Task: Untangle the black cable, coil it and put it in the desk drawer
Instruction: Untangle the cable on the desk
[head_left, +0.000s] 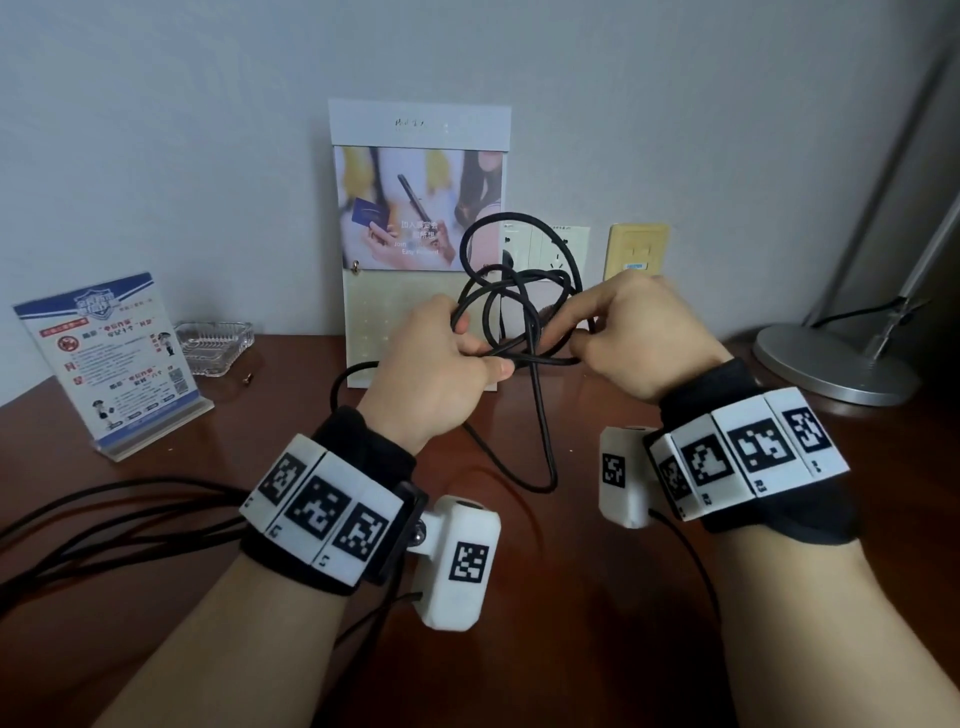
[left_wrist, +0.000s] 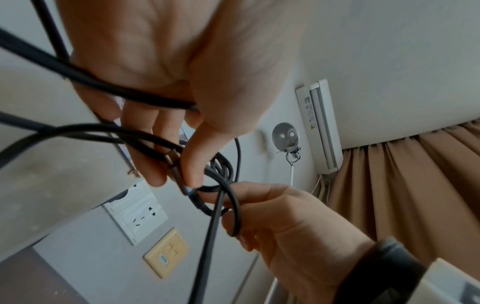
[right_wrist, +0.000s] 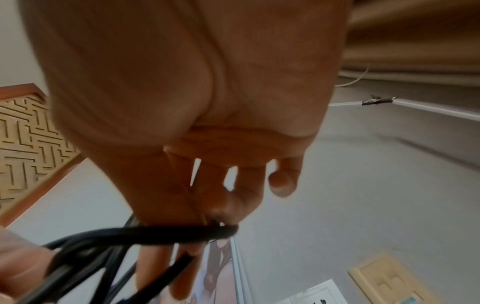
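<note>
Black cable (head_left: 519, 312): hanging in a loose snarl above the brown bench (head_left: 571, 597), at twelve o'clock from the wrists — loops crossing, one strand trailing down to the wood.
Left hand (head_left: 441, 364): pinching the metal-tipped connector end, fingers curling round several strands.
Right hand (head_left: 639, 332): pinching a loop at three o'clock of the knot.
Progress: untangling is under way; coiling and stowing are waiting — no drawer is showing.

black cable (head_left: 519, 291) | tangled loops | held above desk between both hands | one loop hanging down
</note>
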